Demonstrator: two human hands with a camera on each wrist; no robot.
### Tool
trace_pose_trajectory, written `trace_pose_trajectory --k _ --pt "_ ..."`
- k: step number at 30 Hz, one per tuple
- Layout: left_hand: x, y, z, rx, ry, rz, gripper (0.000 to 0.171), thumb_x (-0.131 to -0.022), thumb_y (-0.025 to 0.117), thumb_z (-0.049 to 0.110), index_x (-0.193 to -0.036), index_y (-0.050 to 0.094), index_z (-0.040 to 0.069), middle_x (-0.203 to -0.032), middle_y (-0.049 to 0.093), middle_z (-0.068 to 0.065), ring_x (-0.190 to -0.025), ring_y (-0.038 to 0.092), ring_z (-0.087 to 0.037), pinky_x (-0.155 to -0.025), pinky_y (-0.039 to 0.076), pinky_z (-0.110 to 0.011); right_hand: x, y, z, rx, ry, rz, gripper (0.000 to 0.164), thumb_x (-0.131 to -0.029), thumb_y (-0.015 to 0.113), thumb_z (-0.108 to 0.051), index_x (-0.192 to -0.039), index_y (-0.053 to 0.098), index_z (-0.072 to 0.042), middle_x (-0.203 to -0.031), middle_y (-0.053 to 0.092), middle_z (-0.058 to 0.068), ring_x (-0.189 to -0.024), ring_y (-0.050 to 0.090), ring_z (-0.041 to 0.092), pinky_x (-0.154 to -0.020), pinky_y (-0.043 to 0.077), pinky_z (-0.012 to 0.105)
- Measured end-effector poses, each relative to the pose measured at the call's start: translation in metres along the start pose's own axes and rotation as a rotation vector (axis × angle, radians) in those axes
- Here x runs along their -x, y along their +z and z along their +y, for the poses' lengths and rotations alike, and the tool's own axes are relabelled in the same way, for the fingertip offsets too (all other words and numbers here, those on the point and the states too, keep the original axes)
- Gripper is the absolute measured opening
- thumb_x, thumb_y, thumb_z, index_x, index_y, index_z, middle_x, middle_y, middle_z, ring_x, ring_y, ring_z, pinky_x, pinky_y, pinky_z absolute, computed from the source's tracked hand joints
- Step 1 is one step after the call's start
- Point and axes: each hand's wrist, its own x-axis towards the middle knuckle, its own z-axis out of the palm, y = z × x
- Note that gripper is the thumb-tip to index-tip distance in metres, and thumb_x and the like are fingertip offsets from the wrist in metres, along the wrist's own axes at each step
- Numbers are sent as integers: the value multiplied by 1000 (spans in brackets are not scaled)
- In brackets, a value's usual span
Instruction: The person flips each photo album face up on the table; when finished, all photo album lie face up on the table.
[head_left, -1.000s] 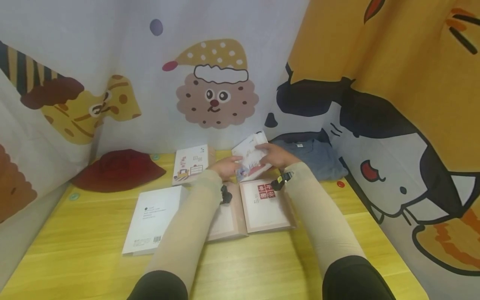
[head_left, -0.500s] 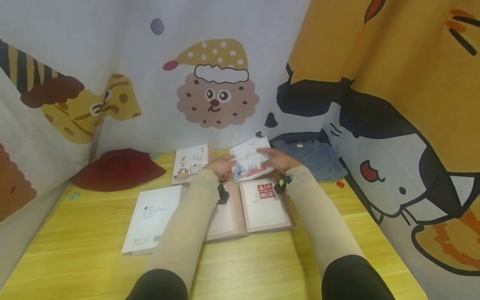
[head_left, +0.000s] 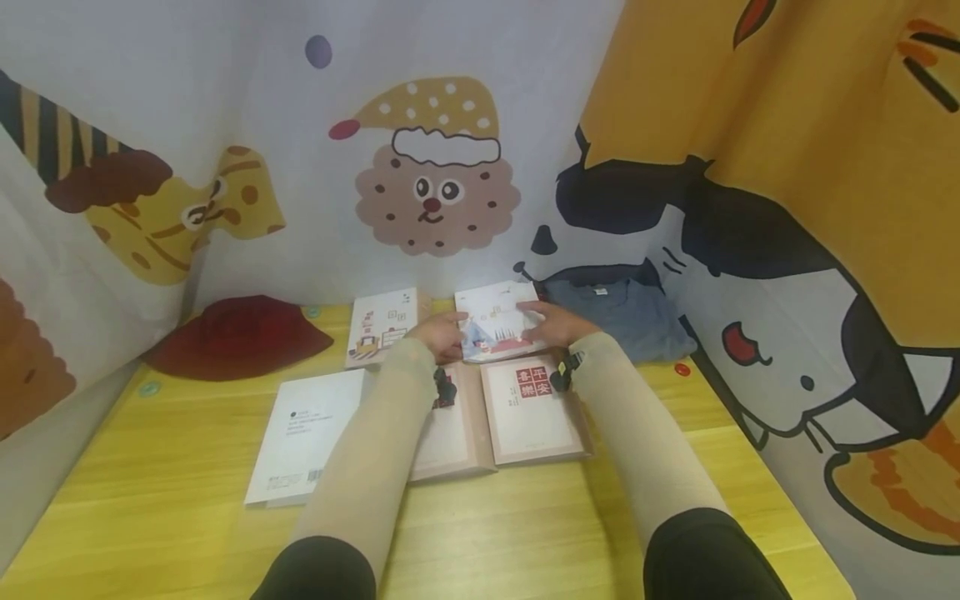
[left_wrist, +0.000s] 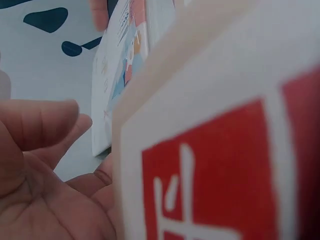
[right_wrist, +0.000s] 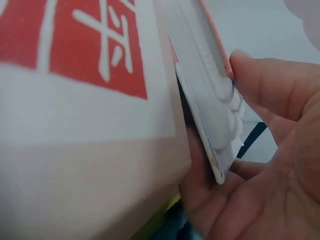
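A white book (head_left: 487,302) with a blue and pink drawing on its cover lies at the back middle of the table in the head view. My right hand (head_left: 558,323) pinches its right edge. In the right wrist view the thumb (right_wrist: 270,82) is on the upper cover and fingers are underneath. By the book's left edge is my left hand (head_left: 438,335), its fingers loosely extended. The left wrist view shows no grip on the book, and some fingertips are hidden. Just in front are two pinkish books, the right one (head_left: 534,425) bearing red square characters.
A white book (head_left: 300,433) lies at the left, and an illustrated book (head_left: 384,321) behind it. A dark red hat (head_left: 240,333) sits at the back left. A folded blue-grey garment (head_left: 630,321) lies at the back right, against the printed curtain (head_left: 285,108).
The held book has turned from tilted to nearly straight and come down flatter, beside the illustrated book. The left hand has shifted slightly left, its fingers easing off the cover.
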Motion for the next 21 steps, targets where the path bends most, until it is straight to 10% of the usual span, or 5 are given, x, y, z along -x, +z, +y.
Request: trace_pose_trajectory --k 21 --pt "4 0 1 106 -14 9 82 -94 46 -10 -167 33 26 -126 62 -20 -78 59 -19 -71 62 -31 -5 11 -8 4 86 12 72 -96 73 -25 -162 43 -31 -164 42 16 -140 49 36 -121 39 57"
